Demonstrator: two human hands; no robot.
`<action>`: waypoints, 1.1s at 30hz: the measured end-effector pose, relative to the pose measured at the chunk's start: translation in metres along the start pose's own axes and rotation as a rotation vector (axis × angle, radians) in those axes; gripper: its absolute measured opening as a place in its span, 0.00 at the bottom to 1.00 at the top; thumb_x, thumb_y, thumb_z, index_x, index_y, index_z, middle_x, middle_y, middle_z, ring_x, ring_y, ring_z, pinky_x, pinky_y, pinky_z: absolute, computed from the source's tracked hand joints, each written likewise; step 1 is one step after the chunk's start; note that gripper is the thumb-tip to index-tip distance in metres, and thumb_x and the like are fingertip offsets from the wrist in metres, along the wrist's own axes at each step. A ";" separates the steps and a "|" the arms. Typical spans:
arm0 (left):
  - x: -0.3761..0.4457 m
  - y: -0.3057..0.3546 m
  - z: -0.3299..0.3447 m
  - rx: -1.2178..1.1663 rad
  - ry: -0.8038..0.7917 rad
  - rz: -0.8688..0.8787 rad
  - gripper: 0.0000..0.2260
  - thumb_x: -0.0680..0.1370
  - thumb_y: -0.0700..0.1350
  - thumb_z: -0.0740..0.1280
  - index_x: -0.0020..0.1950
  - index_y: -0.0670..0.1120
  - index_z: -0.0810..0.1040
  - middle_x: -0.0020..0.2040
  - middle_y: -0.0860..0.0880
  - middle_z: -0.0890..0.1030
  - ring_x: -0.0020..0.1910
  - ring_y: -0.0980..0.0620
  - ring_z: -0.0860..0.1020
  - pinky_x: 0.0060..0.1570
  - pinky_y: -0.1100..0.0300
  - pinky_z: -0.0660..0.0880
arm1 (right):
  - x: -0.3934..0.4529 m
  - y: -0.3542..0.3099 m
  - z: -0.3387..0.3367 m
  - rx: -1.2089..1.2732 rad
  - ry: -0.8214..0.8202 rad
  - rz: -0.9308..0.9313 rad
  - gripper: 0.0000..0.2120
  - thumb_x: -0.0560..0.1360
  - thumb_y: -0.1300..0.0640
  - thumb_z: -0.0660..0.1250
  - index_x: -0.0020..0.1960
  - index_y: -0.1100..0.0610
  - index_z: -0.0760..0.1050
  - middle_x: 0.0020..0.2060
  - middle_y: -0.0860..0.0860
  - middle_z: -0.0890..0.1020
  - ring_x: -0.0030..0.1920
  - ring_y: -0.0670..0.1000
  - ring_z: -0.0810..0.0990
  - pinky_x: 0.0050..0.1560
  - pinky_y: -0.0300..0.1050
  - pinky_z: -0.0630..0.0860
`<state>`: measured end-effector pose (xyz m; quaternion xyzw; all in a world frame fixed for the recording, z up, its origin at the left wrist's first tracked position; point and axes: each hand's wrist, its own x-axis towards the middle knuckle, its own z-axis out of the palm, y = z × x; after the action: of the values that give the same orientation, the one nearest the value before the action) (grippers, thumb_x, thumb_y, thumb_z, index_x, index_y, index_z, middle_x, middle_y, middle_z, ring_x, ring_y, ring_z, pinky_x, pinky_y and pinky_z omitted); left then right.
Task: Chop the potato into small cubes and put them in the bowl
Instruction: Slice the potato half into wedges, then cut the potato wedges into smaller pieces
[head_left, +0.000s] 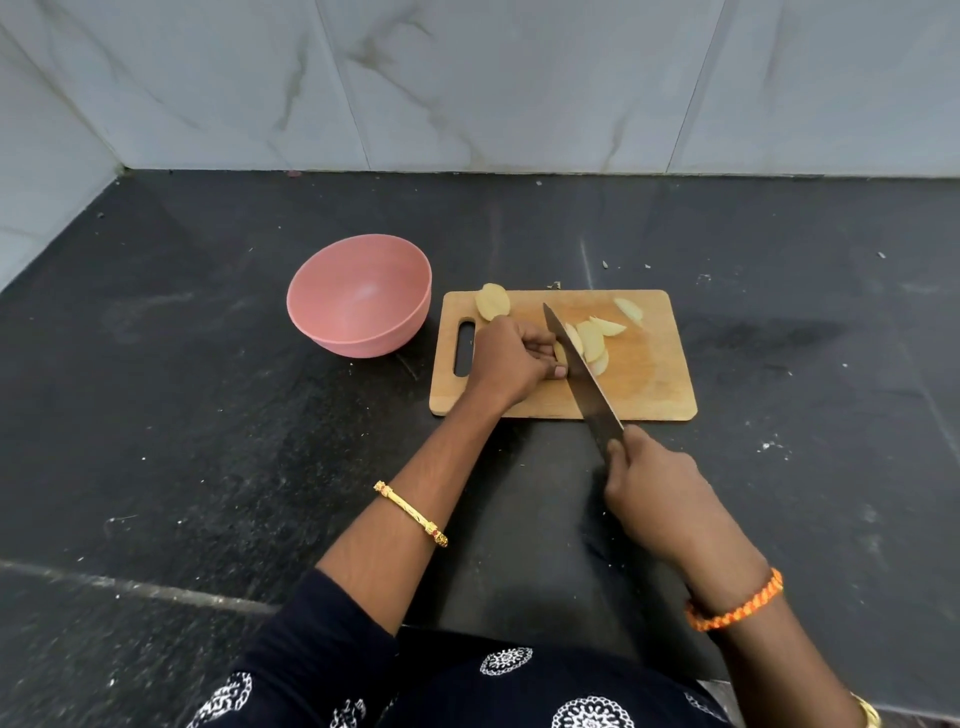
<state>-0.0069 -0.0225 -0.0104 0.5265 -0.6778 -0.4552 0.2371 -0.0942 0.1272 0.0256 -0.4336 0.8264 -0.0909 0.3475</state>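
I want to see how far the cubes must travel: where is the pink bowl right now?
In the head view the pink bowl stands on the dark counter, just left of the cutting board, beside its handle slot.

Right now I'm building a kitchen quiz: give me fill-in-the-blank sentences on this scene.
1. The right hand grips the ____.
2. The pink bowl holds ____ potato.
3. The left hand steadies a potato piece on the wooden ____.
Missing: knife; no; cutting board
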 end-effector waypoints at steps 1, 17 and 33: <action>0.000 0.000 0.000 -0.006 -0.005 -0.011 0.19 0.66 0.34 0.75 0.57 0.38 0.79 0.45 0.43 0.84 0.42 0.54 0.81 0.46 0.66 0.78 | -0.005 0.005 -0.003 0.006 -0.015 -0.004 0.12 0.82 0.49 0.50 0.49 0.54 0.69 0.43 0.56 0.77 0.44 0.57 0.79 0.48 0.55 0.78; -0.007 0.010 -0.002 0.076 -0.078 -0.065 0.26 0.68 0.36 0.75 0.64 0.43 0.74 0.40 0.53 0.76 0.43 0.56 0.76 0.43 0.69 0.73 | -0.028 0.053 -0.036 -0.034 0.384 -0.142 0.05 0.76 0.48 0.64 0.50 0.47 0.75 0.39 0.50 0.81 0.41 0.56 0.80 0.42 0.51 0.78; 0.019 0.017 -0.009 0.602 -0.199 0.392 0.16 0.70 0.33 0.71 0.56 0.46 0.81 0.59 0.48 0.73 0.59 0.51 0.71 0.50 0.64 0.70 | 0.047 0.033 -0.011 0.432 0.533 -0.139 0.09 0.73 0.52 0.67 0.53 0.48 0.76 0.38 0.48 0.81 0.41 0.54 0.80 0.44 0.50 0.78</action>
<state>-0.0144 -0.0424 0.0056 0.3859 -0.8890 -0.2305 0.0873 -0.1403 0.1091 -0.0042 -0.3665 0.8183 -0.3970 0.1960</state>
